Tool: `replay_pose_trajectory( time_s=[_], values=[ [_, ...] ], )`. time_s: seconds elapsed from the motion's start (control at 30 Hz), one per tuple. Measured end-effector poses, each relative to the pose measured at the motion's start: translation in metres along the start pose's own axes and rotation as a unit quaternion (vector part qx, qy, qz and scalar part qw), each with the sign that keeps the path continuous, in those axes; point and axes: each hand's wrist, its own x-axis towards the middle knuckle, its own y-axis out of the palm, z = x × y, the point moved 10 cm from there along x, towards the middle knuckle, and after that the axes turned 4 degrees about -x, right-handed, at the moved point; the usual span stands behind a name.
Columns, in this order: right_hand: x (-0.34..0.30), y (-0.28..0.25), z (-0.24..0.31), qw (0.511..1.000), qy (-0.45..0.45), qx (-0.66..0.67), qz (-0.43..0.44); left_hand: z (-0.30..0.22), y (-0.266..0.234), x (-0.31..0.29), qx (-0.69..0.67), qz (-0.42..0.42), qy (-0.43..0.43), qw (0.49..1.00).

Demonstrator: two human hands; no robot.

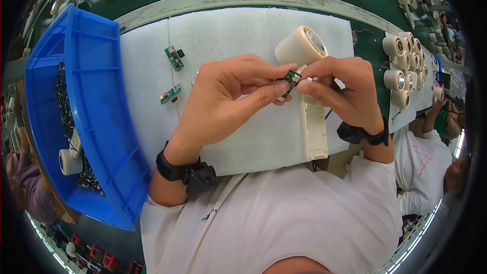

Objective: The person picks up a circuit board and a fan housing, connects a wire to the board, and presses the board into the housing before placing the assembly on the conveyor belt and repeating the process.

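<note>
Green board (292,77), best edge-held, is pinched by left fingers (273,91), right fingers (324,67) pinching a white piece (310,79) at three o'clock.

On my feed I count one left hand (218,99), one right hand (352,86), two black wristbands (172,166), one held green circuit board (292,77), at least two loose boards (174,58) toward ten o'clock, one cream drum (294,48) at one, one cream handle (314,132) at three, one blue bin (96,96) at nine; the drum cluster (392,79) at two is too crowded to tally.
</note>
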Motion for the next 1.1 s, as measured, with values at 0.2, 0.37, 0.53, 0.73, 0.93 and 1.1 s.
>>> replay_pose_trajectory(
  time_s=[0.2,0.37,0.53,0.73,0.93,1.1],
  values=[
    [-0.01,0.001,-0.008,0.99,0.043,0.082,-0.106,-0.003,-0.001,0.002,-0.029,-0.014,0.026,0.999],
    [-0.012,0.004,-0.02,0.979,0.08,0.141,-0.125,0.002,-0.003,0.004,-0.032,-0.042,-0.008,0.999],
    [-0.012,-0.001,-0.013,0.986,0.056,0.076,-0.14,0.003,-0.002,0.003,-0.045,-0.035,-0.016,0.998],
    [-0.012,-0.002,-0.015,0.987,0.059,0.054,-0.137,0.006,-0.003,0.003,-0.057,-0.017,-0.053,0.997],
    [-0.01,0.003,-0.011,0.992,0.039,0.016,-0.122,0.009,-0.004,0.003,-0.039,-0.011,-0.058,0.998],
    [-0.008,0.002,-0.011,0.992,0.029,0.007,-0.121,0.008,-0.004,0.005,-0.017,-0.003,-0.038,0.999]
  ],
)
